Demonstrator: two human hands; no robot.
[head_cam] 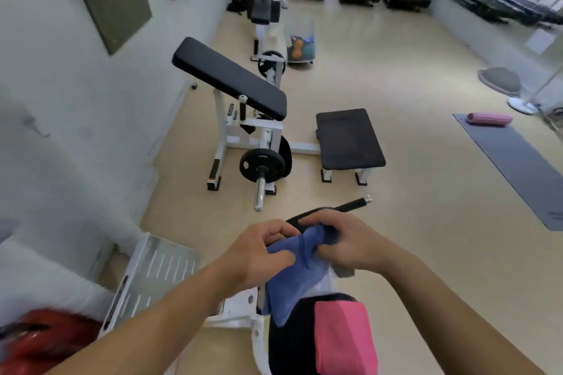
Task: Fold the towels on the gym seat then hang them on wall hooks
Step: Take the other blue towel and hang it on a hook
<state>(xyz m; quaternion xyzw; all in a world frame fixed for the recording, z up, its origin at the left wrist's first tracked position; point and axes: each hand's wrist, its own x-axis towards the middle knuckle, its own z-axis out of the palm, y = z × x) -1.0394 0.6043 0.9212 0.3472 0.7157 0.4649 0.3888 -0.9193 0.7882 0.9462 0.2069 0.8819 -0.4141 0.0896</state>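
Two towels, none hung yet. Left hand (pixel 259 256) and right hand (pixel 344 243) both pinch the blue towel (pixel 292 277), mid-fold. Pink towel (pixel 344 341) looks folded, on the gym seat (pixel 289 347) below the hands. Wall hook (pixel 38 128) up-left looks bare.

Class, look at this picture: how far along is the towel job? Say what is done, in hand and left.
Done, it seems: the pink towel lies folded on the seat. In hand: the left hand and right hand grip the blue towel, bunched. Left: finish that fold and hang both; the wall hook is bare.
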